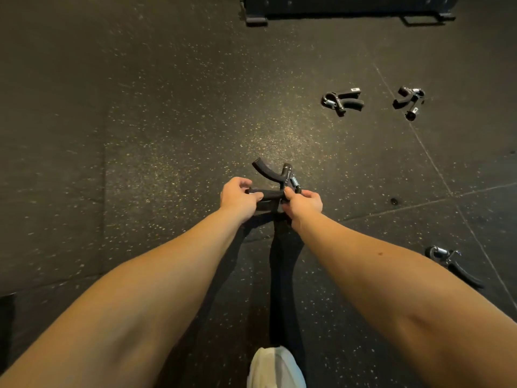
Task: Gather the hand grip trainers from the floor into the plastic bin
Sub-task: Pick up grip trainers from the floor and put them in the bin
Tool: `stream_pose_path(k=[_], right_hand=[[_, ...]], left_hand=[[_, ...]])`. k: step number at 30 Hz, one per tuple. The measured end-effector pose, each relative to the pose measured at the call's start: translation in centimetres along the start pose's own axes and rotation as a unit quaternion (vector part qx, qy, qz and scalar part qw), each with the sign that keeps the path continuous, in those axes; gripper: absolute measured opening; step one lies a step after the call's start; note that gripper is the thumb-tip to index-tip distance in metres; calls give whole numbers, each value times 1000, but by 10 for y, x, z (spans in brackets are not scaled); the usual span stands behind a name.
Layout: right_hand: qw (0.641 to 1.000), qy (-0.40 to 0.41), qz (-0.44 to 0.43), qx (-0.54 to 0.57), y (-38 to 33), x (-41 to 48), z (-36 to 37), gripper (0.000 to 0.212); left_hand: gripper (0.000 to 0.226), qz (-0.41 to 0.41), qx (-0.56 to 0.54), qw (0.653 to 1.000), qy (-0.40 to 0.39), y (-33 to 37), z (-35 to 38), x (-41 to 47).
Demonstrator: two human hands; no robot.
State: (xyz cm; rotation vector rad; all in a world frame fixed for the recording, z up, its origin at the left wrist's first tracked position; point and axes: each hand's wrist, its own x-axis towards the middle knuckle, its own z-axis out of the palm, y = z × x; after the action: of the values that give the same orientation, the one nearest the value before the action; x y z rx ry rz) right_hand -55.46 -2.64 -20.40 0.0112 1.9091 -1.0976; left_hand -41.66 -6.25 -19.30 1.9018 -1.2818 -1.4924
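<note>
Frame centre: left hand (237,196) and right hand (306,203) each pinched trainer (268,175); seemed light, rigid, sprung; padded handle (267,195) safest hold

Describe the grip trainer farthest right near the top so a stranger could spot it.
Start at the black equipment base along the top edge. Below it to the right, two grip trainers lie side by side; take the right-hand trainer, by the thin diagonal floor seam. Its spring points up-right and its handles down-left, whereas the left-hand trainer has its handles pointing right.
</note>
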Motion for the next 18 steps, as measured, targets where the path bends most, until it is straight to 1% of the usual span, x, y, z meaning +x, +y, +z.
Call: stream_pose_path(k=[3, 5, 7, 9, 12, 14, 16, 18], right_hand=[[997, -70, -38, -20, -4, -40, 36, 40], [990, -117, -70, -38, -6, -75, 68, 46], [978, -165, -102, -69, -7, -112, 102, 51], [962, -221, -125, -102, -8, -150, 136, 50], [931, -299, -144, -152, -7, -209, 187, 34], [910, -336, -154, -188, -1, -247, 221, 23], [893, -362, -158, -214, 8, -283, 253, 20], [879, -383, -158, -237, 20, -317, 281, 19]], left_hand=[[36, 9, -15, 999, 29, -1, -66, -7], [30, 19, -17, 998, 53, -1, -119, -14], [26, 28, -27, 996, 76, -4, -176, -25], [26, 36, -63, 992, 102, -10, -235, -36], [25, 49, -114, 981, 150, -25, -320, -54], [19, 55, -142, 972, 180, -37, -372, -67], [14, 55, -190, 963, 183, -48, -420, -81], [15, 59, -237, 955, 171, -61, -466, -96]])
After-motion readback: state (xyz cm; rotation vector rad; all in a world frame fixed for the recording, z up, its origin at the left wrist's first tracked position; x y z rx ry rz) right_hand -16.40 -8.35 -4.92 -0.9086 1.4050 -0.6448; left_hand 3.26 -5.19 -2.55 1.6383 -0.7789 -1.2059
